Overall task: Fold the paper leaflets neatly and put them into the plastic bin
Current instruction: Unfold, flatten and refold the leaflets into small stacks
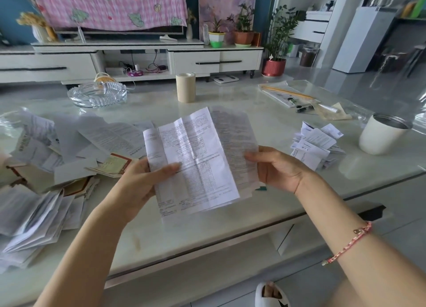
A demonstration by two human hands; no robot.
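A creased white leaflet [198, 161] with small print is held upright above the pale table [230, 217], partly unfolded. My left hand [140, 180] pinches its left edge, thumb on the front. My right hand [276, 168] grips its right edge, where the right panel bends back. A messy heap of unfolded leaflets [57, 164] covers the table's left side. A small pile of folded leaflets [315, 145] lies at the right. At the far left edge something clear [9, 122] shows; I cannot tell whether it is the plastic bin.
A white metal-rimmed cup [382, 136] stands right of the folded pile. A glass ashtray [98, 94] and a beige cylinder [185, 86] sit at the back. Papers and pens [292, 97] lie at the back right. The table's front edge runs below my hands.
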